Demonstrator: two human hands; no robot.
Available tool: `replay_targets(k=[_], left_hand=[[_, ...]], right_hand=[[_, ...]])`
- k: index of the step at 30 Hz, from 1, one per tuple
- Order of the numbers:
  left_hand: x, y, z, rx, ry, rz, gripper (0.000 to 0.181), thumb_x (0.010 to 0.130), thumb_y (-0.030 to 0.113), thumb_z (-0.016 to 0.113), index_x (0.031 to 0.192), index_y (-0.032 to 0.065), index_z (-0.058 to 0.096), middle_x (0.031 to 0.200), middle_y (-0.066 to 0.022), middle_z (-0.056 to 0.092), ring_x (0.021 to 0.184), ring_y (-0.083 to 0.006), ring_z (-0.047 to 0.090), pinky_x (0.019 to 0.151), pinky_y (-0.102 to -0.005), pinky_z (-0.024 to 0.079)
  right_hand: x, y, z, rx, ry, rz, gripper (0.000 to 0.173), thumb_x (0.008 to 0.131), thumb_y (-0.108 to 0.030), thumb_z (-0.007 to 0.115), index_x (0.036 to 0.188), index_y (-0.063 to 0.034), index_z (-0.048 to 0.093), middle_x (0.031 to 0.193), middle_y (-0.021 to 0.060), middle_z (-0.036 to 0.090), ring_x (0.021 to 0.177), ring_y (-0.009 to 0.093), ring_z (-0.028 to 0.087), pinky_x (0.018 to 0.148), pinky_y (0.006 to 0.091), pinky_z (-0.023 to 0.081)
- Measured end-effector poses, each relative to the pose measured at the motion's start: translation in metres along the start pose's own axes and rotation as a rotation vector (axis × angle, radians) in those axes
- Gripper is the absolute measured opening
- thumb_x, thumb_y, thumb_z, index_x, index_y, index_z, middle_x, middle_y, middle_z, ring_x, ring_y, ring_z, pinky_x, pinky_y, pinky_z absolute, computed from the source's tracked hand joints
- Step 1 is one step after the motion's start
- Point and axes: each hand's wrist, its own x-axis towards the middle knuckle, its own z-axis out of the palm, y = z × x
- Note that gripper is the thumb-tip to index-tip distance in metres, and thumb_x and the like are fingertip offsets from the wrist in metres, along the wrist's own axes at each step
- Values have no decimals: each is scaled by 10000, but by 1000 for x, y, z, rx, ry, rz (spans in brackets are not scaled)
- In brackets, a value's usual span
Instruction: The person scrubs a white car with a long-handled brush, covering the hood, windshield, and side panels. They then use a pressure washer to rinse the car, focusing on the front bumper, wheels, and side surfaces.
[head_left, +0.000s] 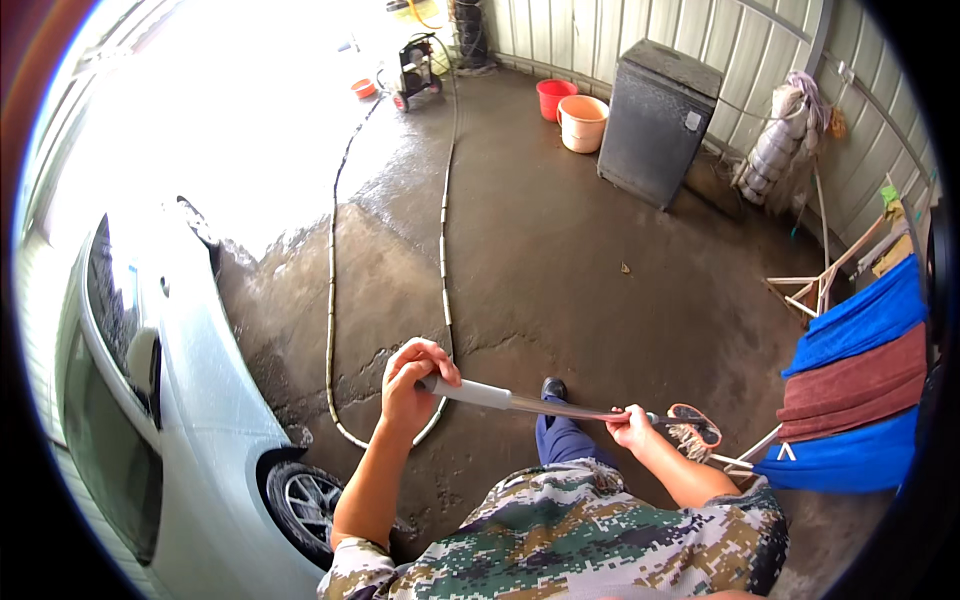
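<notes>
A long-handled car-wash mop (547, 406) lies across in front of my body, its head to the right. My left hand (411, 386) is at the grey grip (476, 392), around its end with the fingers curled loosely above. Farther along, my right hand (631, 428) is closed on the metal pole close to the head. The mop head (694, 430) has an orange rim and pale, stringy strands, and it hangs beside my right forearm. To my left stands a light-coloured car (206, 375) with droplets on its body.
A hose (444, 247) loops over the wet concrete floor (540, 225) from a wheeled pressure washer (415, 71). Red (556, 99) and orange (583, 124) buckets stand by a dark washing machine (656, 124). Blue (840, 454) and brown (851, 382) towels hang on a rack (814, 289) at right.
</notes>
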Motion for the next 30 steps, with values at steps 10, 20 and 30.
replay_targets(k=[10,20,30], left_hand=[[226,26,132,273,-979,328,187,797,-21,502,919,-48,641,703,-130,614,625,-293,600,663,-418,522],[485,-35,26,840,-766,142,384,902,126,688,1252,19,574,1254,-186,603,1156,-330,602,959,-410,499],[674,-100,-184,890,-248,-443,215,983,158,565,1067,-34,610,859,-110,713,802,-172,705,754,-310,550]], right_hand=[[60,-52,325,-266,-409,-33,60,819,-65,488,806,-100,442,607,16,446,505,157,483,524,292,455],[67,-227,632,-215,-759,289,50,950,-28,495,950,21,485,767,19,466,563,23,437,438,152,392],[104,-300,818,-834,-658,-494,103,942,-100,567,932,-36,488,809,46,514,570,41,442,423,197,391]])
